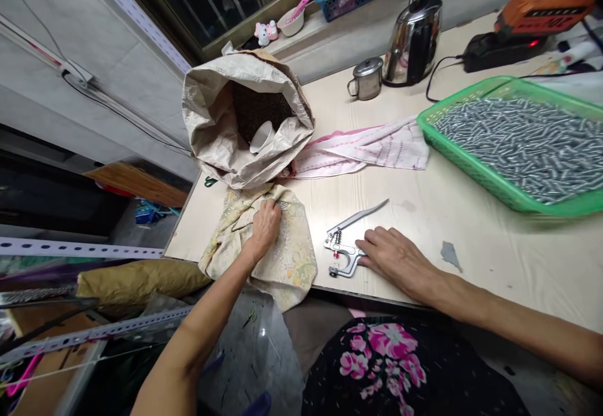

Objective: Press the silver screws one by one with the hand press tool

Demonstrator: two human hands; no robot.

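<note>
My left hand (266, 222) lies on a floral yellow cloth (294, 259) at the table's left front corner. Its fingers are curled down beside some small shiny pieces (284, 205) on the cloth, and whatever is under the fingertips is hidden. To the right, a pair of silver snap-fastener pliers (358, 216) lies on the tabletop with its handles spread and a red tip in its jaw. The fingers of my right hand (396, 257) are closed over the lower handle, covering most of it.
Behind the cloth stands an open woven sack (211, 146) of small dark pieces with a white cup (262, 137) inside. A pink-striped towel (372, 146), metal mug (367, 78), kettle (412, 42) and green basket (506, 199) of metal pins (527, 139) are on the table (490, 259).
</note>
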